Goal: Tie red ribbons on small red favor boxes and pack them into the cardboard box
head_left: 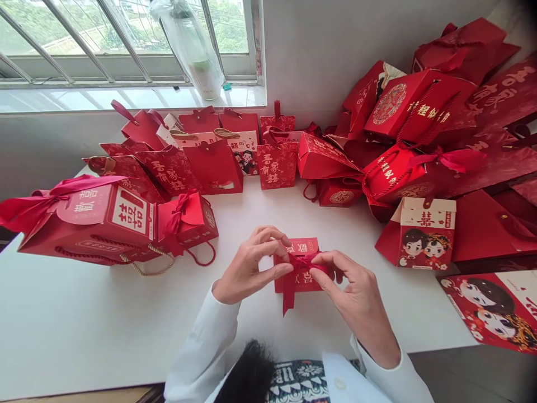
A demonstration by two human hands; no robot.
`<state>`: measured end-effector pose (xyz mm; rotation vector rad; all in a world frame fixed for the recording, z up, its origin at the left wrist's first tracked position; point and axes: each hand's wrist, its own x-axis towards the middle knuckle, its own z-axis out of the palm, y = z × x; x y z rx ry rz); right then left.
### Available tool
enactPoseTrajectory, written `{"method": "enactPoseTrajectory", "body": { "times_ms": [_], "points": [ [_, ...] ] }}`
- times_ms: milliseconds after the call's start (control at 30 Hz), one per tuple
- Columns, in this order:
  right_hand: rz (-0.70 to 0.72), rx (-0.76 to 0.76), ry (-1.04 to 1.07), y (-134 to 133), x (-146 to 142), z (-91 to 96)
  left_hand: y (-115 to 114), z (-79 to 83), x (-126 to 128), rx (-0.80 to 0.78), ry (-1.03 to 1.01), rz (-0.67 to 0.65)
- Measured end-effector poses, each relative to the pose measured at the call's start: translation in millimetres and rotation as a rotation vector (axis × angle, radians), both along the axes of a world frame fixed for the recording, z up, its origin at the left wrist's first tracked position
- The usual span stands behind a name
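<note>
Clock read from the small box, 12 toward the window: a small flat red card box [297, 278] with pale printed characters lies on the white counter [84, 330], straight ahead of the wearer and between the two hands, with a narrow red satin ribbon [304, 260] crossing its upper part at a knot or bow and one loose tail hanging toward 6. Its ends are partly hidden by the fingers, so the long axis cannot be fixed with confidence. The left hand [251, 267] comes in from about 8 and the right hand [356, 294] from about 4, both in white sleeves. Neither is clearly nearer: both are narrow, drawn in to fine pinches at the ribbon, left fingertips [280, 245] at the box's left side, right fingertips [323, 258] lying over its right side. The exact grip inside each pinch is too small to tell. At 9, a large red gift box [94, 224] with a red ribbon sits on the counter; at 1, a red box printed with a cartoon couple [425, 240] stands among heaped red gift bags [419, 106]
</note>
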<state>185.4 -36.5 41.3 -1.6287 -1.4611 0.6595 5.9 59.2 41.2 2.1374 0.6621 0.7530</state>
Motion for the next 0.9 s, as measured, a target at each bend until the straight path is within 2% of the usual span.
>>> {"method": "enactPoseTrajectory", "body": {
  "times_ms": [300, 467, 633, 900],
  "points": [
    [0.005, -0.098, 0.043, 1.2, -6.8, -6.7, 0.7, -9.8, 17.2, -0.353, -0.160, 0.077],
    [0.004, -0.092, 0.015, 1.0, -7.9, -11.2, -2.0, -16.9, 21.2, -0.534, -0.325, 0.001],
    [-0.034, -0.060, -0.049, 4.1, -5.2, -17.1, -4.3, -17.8, 18.9, -0.548, -0.323, 0.062],
    [-0.045, 0.004, -0.161, 26.8, 1.6, -13.7, -14.0, -18.0, 11.4, -0.398, -0.207, 0.208]
  ]
}}
